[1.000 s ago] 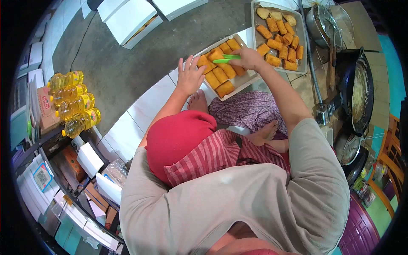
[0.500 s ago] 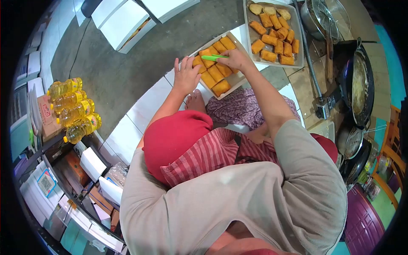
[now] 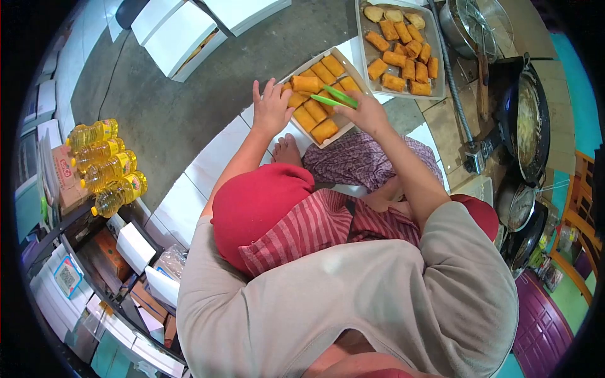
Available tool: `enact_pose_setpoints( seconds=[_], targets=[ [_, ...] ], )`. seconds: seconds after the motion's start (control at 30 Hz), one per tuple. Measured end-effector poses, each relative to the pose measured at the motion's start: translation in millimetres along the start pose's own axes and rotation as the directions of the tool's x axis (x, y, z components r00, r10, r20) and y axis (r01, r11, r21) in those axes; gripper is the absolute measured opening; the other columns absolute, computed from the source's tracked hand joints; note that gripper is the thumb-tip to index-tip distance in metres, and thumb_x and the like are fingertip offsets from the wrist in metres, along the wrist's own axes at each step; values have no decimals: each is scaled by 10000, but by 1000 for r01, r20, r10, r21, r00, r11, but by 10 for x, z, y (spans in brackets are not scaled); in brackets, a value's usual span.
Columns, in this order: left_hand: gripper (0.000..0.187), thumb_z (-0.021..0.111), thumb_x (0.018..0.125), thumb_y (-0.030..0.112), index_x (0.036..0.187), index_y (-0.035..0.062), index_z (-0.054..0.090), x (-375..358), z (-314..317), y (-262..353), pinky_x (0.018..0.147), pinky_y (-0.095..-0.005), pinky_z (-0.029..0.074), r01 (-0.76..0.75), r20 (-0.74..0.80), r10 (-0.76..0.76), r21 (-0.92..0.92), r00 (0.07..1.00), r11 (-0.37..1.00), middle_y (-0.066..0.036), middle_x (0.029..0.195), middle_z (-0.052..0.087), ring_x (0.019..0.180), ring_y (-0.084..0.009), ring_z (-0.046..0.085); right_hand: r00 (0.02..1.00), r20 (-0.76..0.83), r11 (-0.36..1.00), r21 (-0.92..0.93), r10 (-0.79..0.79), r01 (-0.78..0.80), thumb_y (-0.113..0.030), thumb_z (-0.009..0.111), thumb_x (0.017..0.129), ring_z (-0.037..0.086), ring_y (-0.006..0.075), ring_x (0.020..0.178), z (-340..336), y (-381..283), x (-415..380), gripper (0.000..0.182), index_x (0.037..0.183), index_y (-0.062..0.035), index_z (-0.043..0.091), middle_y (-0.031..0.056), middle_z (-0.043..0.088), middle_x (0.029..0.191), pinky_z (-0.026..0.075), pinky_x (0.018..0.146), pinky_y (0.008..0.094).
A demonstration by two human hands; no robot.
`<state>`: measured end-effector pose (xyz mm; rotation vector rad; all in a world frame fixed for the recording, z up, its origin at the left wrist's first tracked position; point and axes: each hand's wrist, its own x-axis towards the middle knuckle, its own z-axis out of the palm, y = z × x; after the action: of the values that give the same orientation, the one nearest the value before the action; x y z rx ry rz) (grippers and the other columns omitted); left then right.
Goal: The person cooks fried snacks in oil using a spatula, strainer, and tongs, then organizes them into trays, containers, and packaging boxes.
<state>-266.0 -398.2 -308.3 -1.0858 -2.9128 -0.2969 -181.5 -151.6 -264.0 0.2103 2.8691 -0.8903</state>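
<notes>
In the head view, a white cardboard box (image 3: 345, 131) holds rows of golden fried spring rolls (image 3: 325, 130). One roll (image 3: 305, 84) near the far left side sits higher than those around it. My left hand (image 3: 272, 108) rests at the box's left edge with its fingers spread, the thumb side close to the rolls. Over the right side of the box, my right hand (image 3: 367, 114) grips green tongs (image 3: 341, 96). The tong arms are apart, pointing left above the rolls, with no roll visible between them.
Right of the box lies a tray (image 3: 368, 53) with more rolls and several pale fried slices. A wok of oil (image 3: 530, 120) stands on a burner at far right. Oil bottles (image 3: 120, 189) line the left, white boxes (image 3: 179, 41) the back. My bare foot (image 3: 287, 150) is near the box.
The tongs have spread apart and my right hand has shifted slightly right and down, away from the raised roll. My left hand stays at the box edge.
</notes>
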Motion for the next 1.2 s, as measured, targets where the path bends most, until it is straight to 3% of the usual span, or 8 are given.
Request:
enact_pose_setpoints(
  seconds=[0.03, 0.23, 0.33, 0.43, 0.53, 0.73, 1.03, 1.2],
  targets=[
    [416, 706, 739, 288, 1102, 155, 554, 0, -2, 11, 1100, -565, 66, 10, 2, -10, 5, 1000, 1000, -47, 1174, 522, 1285, -258, 364, 998, 37, 995, -95, 41, -37, -460, 658, 783, 633, 322, 837, -100, -95, -1, 499, 1138, -120, 572, 135, 646, 889, 502, 749, 395],
    [537, 728, 710, 333, 1160, 127, 519, 41, -37, 50, 1100, -571, 65, 61, -14, -60, 27, 998, 998, -38, 1130, 528, 1253, -247, 388, 980, 125, 878, -439, -151, 192, -426, 629, 820, 653, 282, 866, 90, -188, 451, 447, 1125, -106, 564, 139, 654, 944, 524, 706, 388],
    [597, 731, 700, 344, 1204, 131, 491, 50, -27, 55, 1101, -571, 67, 82, -29, -82, 19, 996, 996, -37, 1128, 531, 1253, -245, 389, 971, 187, 893, -398, -146, 211, -426, 626, 812, 661, 288, 849, 152, -232, 616, 426, 1061, -81, 600, 133, 669, 900, 530, 694, 396],
    [657, 729, 694, 333, 1257, 135, 454, 49, -24, 68, 1101, -571, 67, 103, -17, -103, 3, 995, 995, -45, 1161, 517, 1259, -252, 382, 977, 207, 935, -355, 55, 23, -438, 622, 801, 667, 290, 847, 182, -449, 594, 416, 986, -66, 641, 132, 682, 875, 531, 717, 395],
    [726, 732, 675, 332, 1303, 135, 425, 20, 15, 72, 1101, -549, 59, 132, -42, -133, -27, 990, 991, -59, 1246, 472, 1285, -253, 348, 984, 148, 943, -330, 99, -46, -455, 616, 798, 667, 291, 858, 198, -551, 556, 416, 928, -62, 664, 145, 686, 878, 531, 735, 398],
    [755, 717, 684, 342, 1340, 154, 394, -23, 14, 57, 1108, -549, 58, 130, -43, -133, -52, 990, 990, -60, 1355, 356, 1351, -259, 223, 973, 182, 953, -291, 142, -85, -457, 610, 811, 665, 304, 846, 156, -517, 512, 437, 973, -53, 640, 155, 681, 889, 529, 726, 409],
    [505, 689, 734, 341, 1187, 172, 546, -70, 65, 9, 1106, -543, 68, 1, -89, -5, -44, 996, 999, -63, 1340, 391, 1345, -265, 239, 984, 103, 974, -190, 143, -121, -477, 603, 818, 651, 310, 892, 216, -295, 396, 474, 1099, -96, 614, 158, 677, 920, 507, 787, 427],
    [324, 671, 758, 319, 1041, 174, 612, -98, 90, -4, 1106, -539, 71, 5, -92, -6, -5, 996, 1000, -59, 1283, 438, 1315, -266, 284, 957, 281, 997, -48, 72, -61, -534, 603, 804, 639, 323, 910, 245, 41, 637, 562, 1159, -100, 611, 182, 671, 949, 497, 793, 401]
  ],
)
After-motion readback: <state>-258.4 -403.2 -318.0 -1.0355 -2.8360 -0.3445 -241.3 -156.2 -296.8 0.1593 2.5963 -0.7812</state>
